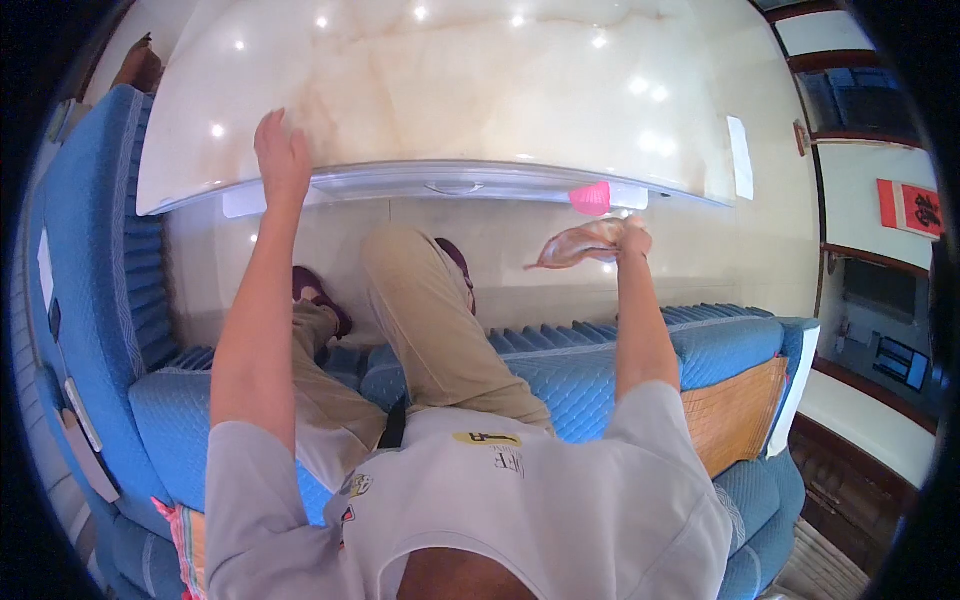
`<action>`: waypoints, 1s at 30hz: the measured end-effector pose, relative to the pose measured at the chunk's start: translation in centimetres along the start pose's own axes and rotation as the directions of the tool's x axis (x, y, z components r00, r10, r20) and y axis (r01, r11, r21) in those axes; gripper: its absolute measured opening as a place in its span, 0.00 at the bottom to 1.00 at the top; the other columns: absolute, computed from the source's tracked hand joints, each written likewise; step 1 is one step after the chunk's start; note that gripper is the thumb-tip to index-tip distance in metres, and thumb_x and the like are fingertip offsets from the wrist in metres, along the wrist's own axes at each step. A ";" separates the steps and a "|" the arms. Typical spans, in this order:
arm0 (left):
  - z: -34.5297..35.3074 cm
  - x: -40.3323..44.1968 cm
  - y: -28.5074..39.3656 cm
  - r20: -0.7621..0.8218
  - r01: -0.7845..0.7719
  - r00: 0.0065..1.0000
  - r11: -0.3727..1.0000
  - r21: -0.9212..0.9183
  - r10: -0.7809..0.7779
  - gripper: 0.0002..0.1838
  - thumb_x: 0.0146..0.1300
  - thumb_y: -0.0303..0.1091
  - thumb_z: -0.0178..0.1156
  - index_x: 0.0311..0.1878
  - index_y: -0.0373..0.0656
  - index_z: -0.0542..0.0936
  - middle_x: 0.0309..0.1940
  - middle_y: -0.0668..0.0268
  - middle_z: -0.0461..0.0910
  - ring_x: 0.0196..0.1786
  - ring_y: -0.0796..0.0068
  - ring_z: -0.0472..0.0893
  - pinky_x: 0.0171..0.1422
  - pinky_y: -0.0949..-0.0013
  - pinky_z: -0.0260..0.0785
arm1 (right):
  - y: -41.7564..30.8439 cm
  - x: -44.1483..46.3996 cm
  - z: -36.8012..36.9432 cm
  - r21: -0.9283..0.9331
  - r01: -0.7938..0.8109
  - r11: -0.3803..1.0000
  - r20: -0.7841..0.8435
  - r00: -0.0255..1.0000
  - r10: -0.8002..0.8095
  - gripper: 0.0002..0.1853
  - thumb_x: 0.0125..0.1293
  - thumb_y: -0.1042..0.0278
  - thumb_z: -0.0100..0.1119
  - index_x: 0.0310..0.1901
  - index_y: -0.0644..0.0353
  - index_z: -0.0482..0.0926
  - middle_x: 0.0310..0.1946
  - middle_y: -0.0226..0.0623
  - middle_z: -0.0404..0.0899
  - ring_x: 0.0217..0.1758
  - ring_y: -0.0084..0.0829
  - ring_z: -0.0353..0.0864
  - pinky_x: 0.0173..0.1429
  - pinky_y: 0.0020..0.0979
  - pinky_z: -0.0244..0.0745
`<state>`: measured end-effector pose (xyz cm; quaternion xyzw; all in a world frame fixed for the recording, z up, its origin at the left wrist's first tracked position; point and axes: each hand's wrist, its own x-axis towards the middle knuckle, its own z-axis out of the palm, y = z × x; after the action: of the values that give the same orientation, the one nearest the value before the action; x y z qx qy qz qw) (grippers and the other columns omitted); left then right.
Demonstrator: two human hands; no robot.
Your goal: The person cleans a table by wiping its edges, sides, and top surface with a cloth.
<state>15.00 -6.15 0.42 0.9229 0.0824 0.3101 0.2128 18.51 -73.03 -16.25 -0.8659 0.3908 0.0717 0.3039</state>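
Note:
My left hand (283, 160) is over the left part of the glossy marble-patterned table (450, 95), near its front edge. Its fingers are stretched out and slightly apart, with nothing in them; whether they touch the surface I cannot tell. My right hand (634, 238) is closed round one end of a thin, crumpled pinkish-brown cloth (580, 245). The cloth trails to the left from my fist, in front of the table and above the floor. Just beyond the cloth, a bright pink item (590, 199) shows at the table's front; its kind is unclear.
A drawer handle (454, 188) is on the table's front. Blue quilted sofa sections (570, 375) are behind and to the left (85, 230). A white strip (740, 158) lies by the table's right end. A brown mat (735, 415) covers part of the seat.

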 end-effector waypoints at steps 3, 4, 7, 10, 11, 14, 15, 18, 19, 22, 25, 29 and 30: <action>-3.4 -4.5 -0.3 -0.008 0.132 0.991 0.988 -0.074 -0.133 0.23 0.64 0.31 0.52 0.61 0.31 0.66 0.60 0.45 0.67 0.65 0.47 0.64 0.71 0.53 0.54 | -4.9 -8.8 -5.9 0.776 -0.033 0.630 -0.040 0.994 0.101 0.20 0.64 0.59 0.57 0.50 0.67 0.75 0.43 0.43 0.81 0.42 0.36 0.82 0.40 0.34 0.80; -4.7 -6.3 0.0 -0.003 0.185 0.983 0.980 -0.075 -0.186 0.23 0.64 0.30 0.52 0.61 0.31 0.66 0.60 0.45 0.67 0.64 0.48 0.65 0.71 0.53 0.54 | -6.9 -10.9 -6.7 0.782 -0.025 0.623 -0.046 0.994 0.098 0.20 0.64 0.59 0.57 0.50 0.67 0.75 0.43 0.43 0.81 0.42 0.36 0.82 0.40 0.34 0.80; -8.1 -10.6 1.0 -0.002 0.277 0.960 0.948 -0.157 -0.281 0.23 0.64 0.30 0.52 0.61 0.31 0.66 0.60 0.46 0.67 0.64 0.48 0.65 0.71 0.54 0.54 | -11.8 -13.4 -6.3 0.776 0.254 0.577 -0.223 0.967 -0.126 0.19 0.64 0.72 0.54 0.56 0.65 0.69 0.40 0.41 0.80 0.39 0.37 0.82 0.35 0.34 0.80; -10.8 -15.1 0.8 0.007 0.326 0.944 0.931 -0.167 -0.329 0.23 0.64 0.30 0.52 0.61 0.31 0.66 0.59 0.47 0.67 0.64 0.50 0.65 0.71 0.55 0.55 | -17.4 -14.2 -2.5 0.720 0.231 0.655 -0.035 0.954 -0.298 0.25 0.61 0.77 0.54 0.61 0.58 0.64 0.36 0.41 0.79 0.38 0.36 0.82 0.34 0.31 0.78; -11.5 -16.2 0.5 0.012 0.322 0.946 0.936 -0.144 -0.324 0.23 0.65 0.30 0.52 0.61 0.31 0.66 0.59 0.47 0.67 0.64 0.51 0.65 0.71 0.57 0.55 | -18.9 -13.8 -0.7 0.621 0.302 0.723 -0.021 0.929 -0.369 0.26 0.60 0.78 0.54 0.61 0.56 0.64 0.34 0.42 0.79 0.39 0.36 0.81 0.35 0.32 0.77; -13.1 -19.6 -0.8 -0.012 0.398 0.916 0.910 -0.115 -0.402 0.23 0.65 0.30 0.53 0.61 0.31 0.66 0.59 0.48 0.67 0.64 0.51 0.66 0.71 0.57 0.55 | -20.9 -11.7 6.4 -0.263 0.604 0.752 -0.062 0.767 -0.638 0.35 0.60 0.62 0.57 0.69 0.55 0.58 0.53 0.49 0.74 0.56 0.44 0.74 0.57 0.44 0.67; -12.9 -20.1 -1.1 -0.012 0.399 0.915 0.909 -0.119 -0.403 0.23 0.65 0.30 0.53 0.61 0.31 0.66 0.59 0.48 0.67 0.64 0.51 0.66 0.71 0.57 0.55 | -22.2 -13.6 7.5 -0.399 0.611 0.684 0.013 0.749 -0.662 0.38 0.60 0.57 0.57 0.71 0.55 0.56 0.60 0.50 0.72 0.62 0.46 0.72 0.64 0.47 0.64; -12.1 -19.9 -1.8 -0.046 0.511 0.845 0.830 -0.225 -0.533 0.21 0.64 0.29 0.52 0.60 0.31 0.67 0.59 0.47 0.67 0.64 0.49 0.65 0.70 0.55 0.56 | -27.2 -25.9 6.2 -0.502 0.602 0.621 0.224 0.784 -0.579 0.36 0.60 0.60 0.53 0.71 0.55 0.57 0.58 0.52 0.74 0.61 0.49 0.73 0.63 0.46 0.65; -11.8 -19.4 -1.5 -0.044 0.422 0.897 0.882 -0.211 -0.440 0.21 0.64 0.29 0.52 0.59 0.31 0.67 0.59 0.47 0.67 0.64 0.49 0.65 0.70 0.55 0.56 | -27.6 -27.6 7.6 -0.369 0.665 0.649 0.238 0.743 -0.626 0.34 0.60 0.61 0.54 0.69 0.54 0.60 0.55 0.52 0.75 0.60 0.51 0.74 0.63 0.46 0.66; -11.4 -19.0 -1.7 -0.036 0.323 0.941 0.927 -0.190 -0.336 0.21 0.64 0.28 0.52 0.59 0.31 0.67 0.58 0.47 0.68 0.63 0.49 0.66 0.70 0.55 0.56 | -29.8 -34.0 8.3 -0.077 0.794 0.604 0.338 0.590 -0.733 0.27 0.57 0.63 0.57 0.62 0.54 0.72 0.50 0.55 0.78 0.55 0.54 0.76 0.60 0.44 0.69; -12.2 -19.0 -1.7 -0.025 0.354 0.931 0.918 -0.179 -0.363 0.21 0.64 0.28 0.53 0.59 0.31 0.67 0.58 0.47 0.68 0.63 0.49 0.67 0.70 0.55 0.57 | -31.9 -41.6 6.7 0.151 0.907 0.392 0.279 0.342 -0.898 0.20 0.56 0.59 0.60 0.51 0.56 0.79 0.49 0.49 0.77 0.57 0.50 0.73 0.60 0.39 0.71; -11.9 -17.6 -1.4 -0.035 0.344 0.933 0.918 -0.195 -0.357 0.20 0.64 0.26 0.52 0.59 0.32 0.68 0.59 0.50 0.69 0.63 0.51 0.67 0.70 0.56 0.56 | -33.3 -41.6 11.1 0.005 0.993 -0.122 -0.009 -0.122 -0.993 0.15 0.55 0.70 0.53 0.44 0.60 0.80 0.53 0.43 0.73 0.58 0.45 0.72 0.59 0.41 0.71; -11.3 -17.0 -0.9 -0.014 0.346 0.935 0.919 -0.190 -0.355 0.20 0.64 0.26 0.52 0.59 0.32 0.68 0.59 0.50 0.69 0.63 0.51 0.67 0.70 0.56 0.56 | -33.3 -40.8 11.9 0.007 0.995 -0.101 -0.002 -0.101 -0.995 0.15 0.55 0.70 0.53 0.44 0.60 0.80 0.53 0.43 0.73 0.58 0.45 0.72 0.59 0.41 0.71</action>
<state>-5.35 -6.32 -0.99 0.8617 0.2222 0.2956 0.3474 15.88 -23.29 4.62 -0.8693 -0.3809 -0.1771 0.2605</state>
